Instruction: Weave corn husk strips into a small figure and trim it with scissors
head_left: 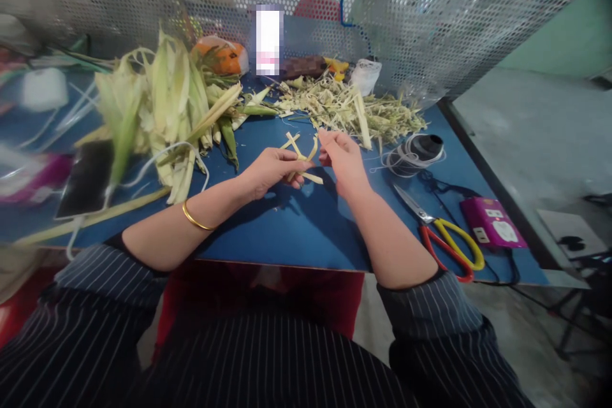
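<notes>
Over the middle of the blue table, my left hand (277, 172) pinches several crossed corn husk strips (297, 148) between thumb and fingers. One strip pokes out below the fingers to the right. My right hand (342, 159) is closed close by on the right, with thumb and index finger together at the tip of a curved, upward-bent strip (313, 148). The hands are apart from each other, both just above the tabletop. Part of the strips is hidden behind the left fingers.
Large corn husks (174, 92) are heaped at the left, husk scraps (335, 102) at the back. On the right lie a cord spool (415, 154), scissors (428, 220) with red and yellow handles, and a purple box (492, 222). A black phone (86, 178) is at left. Perforated metal mesh (406, 6) stands behind.
</notes>
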A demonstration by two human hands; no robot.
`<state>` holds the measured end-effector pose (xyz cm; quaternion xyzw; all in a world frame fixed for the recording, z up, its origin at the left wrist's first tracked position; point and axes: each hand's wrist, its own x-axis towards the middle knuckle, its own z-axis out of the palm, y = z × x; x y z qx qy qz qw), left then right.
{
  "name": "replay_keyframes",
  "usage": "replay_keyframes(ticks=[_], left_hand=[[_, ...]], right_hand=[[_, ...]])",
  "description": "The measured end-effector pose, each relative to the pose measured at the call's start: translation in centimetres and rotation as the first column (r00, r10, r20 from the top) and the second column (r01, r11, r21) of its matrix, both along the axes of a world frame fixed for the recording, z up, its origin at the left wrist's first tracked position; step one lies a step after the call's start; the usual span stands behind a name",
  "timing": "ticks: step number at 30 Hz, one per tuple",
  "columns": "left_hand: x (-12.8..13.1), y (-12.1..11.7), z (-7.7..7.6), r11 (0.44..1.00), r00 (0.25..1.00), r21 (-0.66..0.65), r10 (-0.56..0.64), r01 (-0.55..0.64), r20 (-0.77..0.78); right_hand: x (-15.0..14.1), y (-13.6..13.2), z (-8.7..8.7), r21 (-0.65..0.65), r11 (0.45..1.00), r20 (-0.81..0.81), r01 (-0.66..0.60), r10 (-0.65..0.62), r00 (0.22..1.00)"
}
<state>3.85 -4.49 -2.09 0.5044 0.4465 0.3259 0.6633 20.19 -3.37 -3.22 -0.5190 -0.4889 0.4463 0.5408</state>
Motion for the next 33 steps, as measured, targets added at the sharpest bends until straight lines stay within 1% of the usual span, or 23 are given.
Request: replay_keyframes(ticks=[2, 4, 5, 6, 9, 11, 14, 17, 19, 21, 23, 24, 25, 27, 29, 30, 31, 33], left_hand=[[-0.2, 0.3, 0.0, 0.999, 0.999, 0.019, 0.047, -0.047, -0.007], [-0.2, 0.4, -0.1, 0.998, 0.999, 0.055, 0.038, -0.036, -0.025], [-0.2, 0.4, -0.1, 0.997, 0.999, 0.074, 0.021, -0.018, -0.037], [-0.2, 0.3, -0.1, 0.996, 0.999, 0.09, -0.002, 0.006, -0.047], [-0.2, 0.2, 0.0, 0.99, 0.996, 0.12, -0.061, 0.068, -0.064], [-0.2, 0.2, 0.0, 0.988, 0.996, 0.137, -0.064, 0.072, -0.063], [-0.3, 0.4, 0.1, 0.99, 0.997, 0.134, -0.047, 0.055, -0.06], [-0.5, 0.5, 0.2, 0.992, 0.997, 0.108, -0.062, 0.067, -0.052], [-0.5, 0.5, 0.2, 0.992, 0.996, 0.098, -0.075, 0.079, -0.042], [-0.5, 0.5, 0.3, 0.992, 0.996, 0.091, -0.079, 0.082, -0.037], [-0.5, 0.4, 0.3, 0.997, 0.999, 0.063, -0.036, 0.037, -0.024], [-0.5, 0.5, 0.4, 0.999, 1.0, 0.043, 0.016, -0.015, -0.01], [-0.6, 0.6, 0.5, 0.996, 0.997, 0.024, 0.081, -0.081, 0.01], [-0.8, 1.0, 0.6, 0.977, 0.975, 0.012, 0.212, -0.213, 0.07], [-1.2, 1.5, 0.8, 0.958, 0.951, 0.037, 0.276, -0.283, 0.138], [-1.4, 1.7, 0.9, 0.955, 0.945, 0.046, 0.28, -0.292, 0.169], [-1.5, 1.8, 0.9, 0.957, 0.942, 0.049, 0.271, -0.285, 0.196], [-1.6, 1.9, 1.0, 0.964, 0.938, 0.037, 0.246, -0.262, 0.243]], right_hand=[[0.1, -0.1, 0.2, -0.087, 0.99, -0.019, -0.116, 0.114, 0.993], [0.0, -0.3, 0.2, -0.086, 0.974, -0.033, -0.209, 0.207, 0.978], [-0.1, -0.3, 0.1, -0.064, 0.974, -0.04, -0.215, 0.213, 0.976], [-0.2, -0.4, 0.0, -0.04, 0.98, -0.046, -0.195, 0.193, 0.98], [-0.5, -0.3, -0.5, 0.021, 0.997, -0.068, -0.072, 0.073, 0.995], [-0.5, -0.1, -0.8, 0.038, 0.999, -0.071, -0.018, 0.02, 0.997], [-0.6, 0.0, -1.1, 0.068, 0.998, -0.046, -0.003, 0.006, 0.999], [-0.7, -0.1, -1.1, 0.1, 0.994, -0.05, 0.055, -0.05, 0.997], [-0.8, -0.2, -1.1, 0.096, 0.992, -0.064, 0.083, -0.077, 0.995], [-0.9, 0.0, -1.2, 0.085, 0.994, -0.062, 0.075, -0.07, 0.996], [-0.6, 0.3, -1.4, 0.07, 0.996, -0.048, 0.051, -0.047, 0.998], [-0.4, 0.5, -1.5, 0.064, 0.997, -0.039, 0.049, -0.046, 0.998], [-0.2, 0.6, -1.6, 0.065, 0.996, -0.026, 0.063, -0.062, 0.998], [0.1, 0.7, -1.7, 0.099, 0.986, 0.011, 0.132, -0.133, 0.991], [0.1, 0.5, -1.5, 0.15, 0.976, 0.064, 0.158, -0.169, 0.984], [-0.1, 0.2, -1.3, 0.156, 0.979, 0.088, 0.131, -0.146, 0.985], [-0.3, -0.2, -1.1, 0.147, 0.986, 0.111, 0.076, -0.092, 0.99], [-1.0, -1.0, -0.6, 0.103, 0.992, 0.145, -0.066, 0.051, 0.988]])
